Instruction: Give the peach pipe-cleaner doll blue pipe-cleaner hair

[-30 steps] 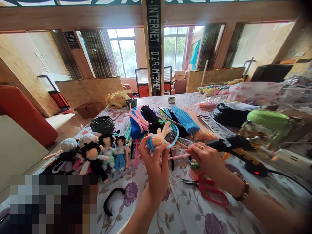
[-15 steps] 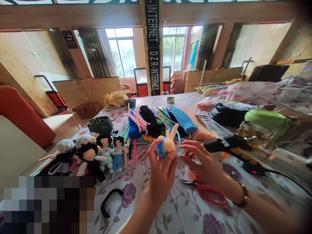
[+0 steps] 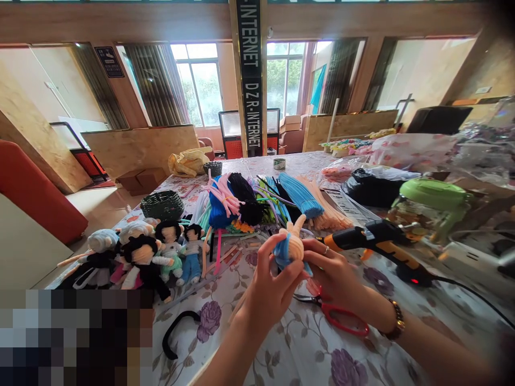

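My left hand (image 3: 273, 287) grips a small doll part (image 3: 296, 247) made of peach and blue fuzzy pipe cleaners, its fingers and thumb on either side. Two peach stubs stick up from its top. Close against its right side is my right hand (image 3: 340, 276), fingers closed on the blue pipe cleaner (image 3: 308, 268); the fingers hide most of that strand. Red-handled scissors (image 3: 346, 321) lie on the table beneath my right hand. A curved black pipe cleaner (image 3: 169, 335) rests on the cloth to the left.
Several finished dolls (image 3: 140, 254) sit at the left near a dark woven basket (image 3: 162, 205). Bundles of coloured pipe cleaners (image 3: 301, 195) lie behind my hands. On the right are a corded glue gun (image 3: 382, 244) with a red light and a green-lidded jar (image 3: 430, 195).
The doll part has moved slightly right and down, turning more upright. My right hand has closed in from beside it, and the blue strand's raised loop is no longer visible.
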Tool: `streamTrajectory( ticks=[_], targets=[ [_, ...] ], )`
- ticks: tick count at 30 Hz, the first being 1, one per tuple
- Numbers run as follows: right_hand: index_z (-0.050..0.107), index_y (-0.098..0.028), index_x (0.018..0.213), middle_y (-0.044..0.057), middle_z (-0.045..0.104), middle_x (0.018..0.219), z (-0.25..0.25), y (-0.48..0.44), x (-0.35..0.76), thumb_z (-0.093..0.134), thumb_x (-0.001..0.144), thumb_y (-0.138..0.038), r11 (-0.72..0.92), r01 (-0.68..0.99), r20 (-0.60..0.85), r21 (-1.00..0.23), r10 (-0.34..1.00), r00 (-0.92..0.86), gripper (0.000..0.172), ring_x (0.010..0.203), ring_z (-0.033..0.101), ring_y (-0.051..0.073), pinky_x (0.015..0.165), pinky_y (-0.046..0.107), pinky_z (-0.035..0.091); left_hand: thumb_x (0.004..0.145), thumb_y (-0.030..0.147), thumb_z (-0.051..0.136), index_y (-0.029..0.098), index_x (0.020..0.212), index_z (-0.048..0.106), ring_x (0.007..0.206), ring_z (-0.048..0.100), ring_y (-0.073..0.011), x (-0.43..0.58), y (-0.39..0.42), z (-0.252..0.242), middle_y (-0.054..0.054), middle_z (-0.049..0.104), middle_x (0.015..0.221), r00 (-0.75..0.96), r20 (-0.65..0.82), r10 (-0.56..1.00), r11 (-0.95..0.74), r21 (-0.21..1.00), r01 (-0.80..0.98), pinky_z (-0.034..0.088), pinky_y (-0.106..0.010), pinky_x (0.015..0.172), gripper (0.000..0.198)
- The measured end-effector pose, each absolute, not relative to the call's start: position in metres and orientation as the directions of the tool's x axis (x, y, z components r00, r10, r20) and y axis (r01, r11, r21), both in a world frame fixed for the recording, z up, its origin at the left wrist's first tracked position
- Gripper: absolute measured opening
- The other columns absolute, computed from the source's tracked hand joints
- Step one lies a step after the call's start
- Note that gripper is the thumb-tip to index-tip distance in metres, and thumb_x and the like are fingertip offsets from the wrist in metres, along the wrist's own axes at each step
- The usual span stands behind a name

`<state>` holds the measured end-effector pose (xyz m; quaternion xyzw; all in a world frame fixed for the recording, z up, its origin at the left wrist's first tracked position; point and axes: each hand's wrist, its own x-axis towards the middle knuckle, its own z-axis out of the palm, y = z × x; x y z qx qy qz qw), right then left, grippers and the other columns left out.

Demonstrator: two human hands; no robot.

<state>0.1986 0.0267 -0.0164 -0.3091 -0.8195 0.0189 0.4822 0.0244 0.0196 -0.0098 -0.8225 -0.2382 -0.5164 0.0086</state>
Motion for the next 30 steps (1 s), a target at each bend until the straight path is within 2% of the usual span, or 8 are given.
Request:
streamTrajectory(
  ticks=[5,10,15,18,21,25,30],
  targets=[
    [0.058,-0.023,0.099,0.008,0.062,0.108,-0.017,0.027,0.199,0.044,0.091,-0.010,0.816,0.486,0.793,-0.313,0.506,-0.338,0.021,0.097,0.063,0.015,0.080,0.026,0.054,0.085,0.010,0.055,0.025,0.114,0.044,0.122,0.047,-0.0215,0.027,0.024,-0.012,-0.012,0.038,0.130,0.284,0.882,0.377,-0.900,0.277,0.336,0.050,-0.033,0.091,0.035],
    [0.059,-0.022,0.100,0.009,0.062,0.109,-0.017,0.027,0.198,0.046,0.092,-0.012,0.803,0.520,0.805,-0.292,0.500,-0.319,0.019,0.097,0.064,0.016,0.081,0.029,0.055,0.083,0.015,0.060,0.025,0.132,0.030,0.123,0.046,-0.0228,0.033,0.026,-0.017,-0.015,0.043,0.127,0.119,0.866,0.486,-0.851,0.439,0.287,0.049,-0.036,0.091,0.058],
    [0.062,-0.022,0.100,0.010,0.063,0.110,-0.019,0.028,0.199,0.046,0.092,-0.014,0.788,0.562,0.827,-0.253,0.477,-0.297,0.019,0.097,0.065,0.018,0.078,0.031,0.057,0.081,0.024,0.062,0.024,0.133,0.037,0.120,0.049,-0.0242,0.034,0.022,-0.011,-0.015,0.047,0.127,0.061,0.762,0.645,-0.726,0.585,0.361,0.046,-0.037,0.094,0.058],
    [0.063,-0.023,0.102,0.010,0.063,0.111,-0.023,0.030,0.201,0.046,0.092,-0.015,0.770,0.587,0.829,-0.248,0.482,-0.282,0.021,0.100,0.064,0.019,0.081,0.033,0.057,0.082,0.027,0.062,0.025,0.130,0.044,0.115,0.053,-0.0219,0.035,0.022,-0.009,-0.011,0.052,0.125,0.057,0.636,0.769,-0.631,0.743,0.225,0.045,-0.034,0.095,0.052],
    [0.063,-0.024,0.107,0.010,0.062,0.111,-0.022,0.030,0.203,0.044,0.093,-0.018,0.755,0.607,0.820,-0.249,0.498,-0.283,0.024,0.101,0.064,0.020,0.084,0.035,0.057,0.081,0.029,0.063,0.027,0.130,0.045,0.114,0.053,-0.0207,0.038,0.023,-0.009,-0.008,0.052,0.128,0.049,0.488,0.872,-0.489,0.872,0.028,0.047,-0.031,0.093,0.052],
    [0.060,-0.025,0.115,0.010,0.061,0.113,-0.017,0.030,0.204,0.041,0.095,-0.019,0.744,0.622,0.788,-0.245,0.526,-0.319,0.029,0.103,0.063,0.019,0.086,0.034,0.056,0.079,0.027,0.065,0.025,0.126,0.047,0.101,0.059,-0.0166,0.040,0.025,-0.007,-0.006,0.057,0.120,0.061,0.378,0.924,-0.362,0.914,-0.181,0.050,-0.027,0.087,0.050],
    [0.059,-0.025,0.118,0.010,0.060,0.116,-0.020,0.035,0.206,0.041,0.095,-0.018,0.752,0.610,0.790,-0.250,0.523,-0.320,0.030,0.108,0.061,0.019,0.090,0.036,0.055,0.072,0.023,0.071,0.023,0.119,0.053,0.097,0.059,-0.0155,0.040,0.025,-0.001,-0.003,0.060,0.111,0.087,0.264,0.961,-0.224,0.920,-0.323,0.052,-0.025,0.084,0.050]
  ],
)
